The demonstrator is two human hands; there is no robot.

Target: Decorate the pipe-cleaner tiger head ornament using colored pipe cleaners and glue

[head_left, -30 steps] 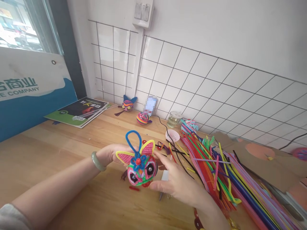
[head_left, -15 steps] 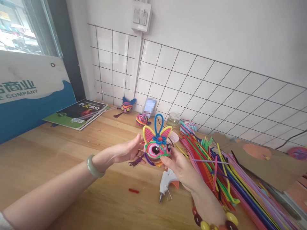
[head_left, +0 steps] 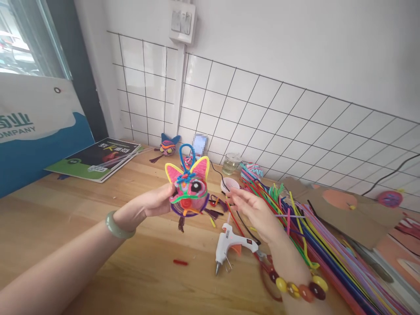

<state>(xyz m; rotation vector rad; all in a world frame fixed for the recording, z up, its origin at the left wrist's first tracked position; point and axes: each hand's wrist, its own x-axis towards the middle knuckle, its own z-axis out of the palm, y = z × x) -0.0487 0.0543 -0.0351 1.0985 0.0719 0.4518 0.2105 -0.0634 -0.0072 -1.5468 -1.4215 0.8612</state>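
A colourful animal-head ornament (head_left: pixel 190 192) is held up above the table in my left hand (head_left: pixel 157 201), whose fingers close on its left side. It has pink ears edged in yellow, a blue loop on top, black eyes and dark tassels below. To its right, my right hand (head_left: pixel 251 208) is apart from it, fingers stretched out and holding nothing. Beneath that hand lies a white glue gun (head_left: pixel 226 243), nozzle toward me. A short red piece of pipe cleaner (head_left: pixel 180 262) rests on the wood to the left of the gun.
Bundles of coloured pipe cleaners (head_left: pixel 328 253) spread across the right side. Scissors (head_left: pixel 271 280) lie partly under my right wrist. By the wall stand a similar ornament (head_left: pixel 168 146), a phone (head_left: pixel 199 145) and a glass jar (head_left: pixel 231 163). Booklets (head_left: pixel 98 159) lie at the left.
My right hand has let go of the ornament and moved away to the right. My left hand has carried the ornament left and turned it. More of the glue gun shows.
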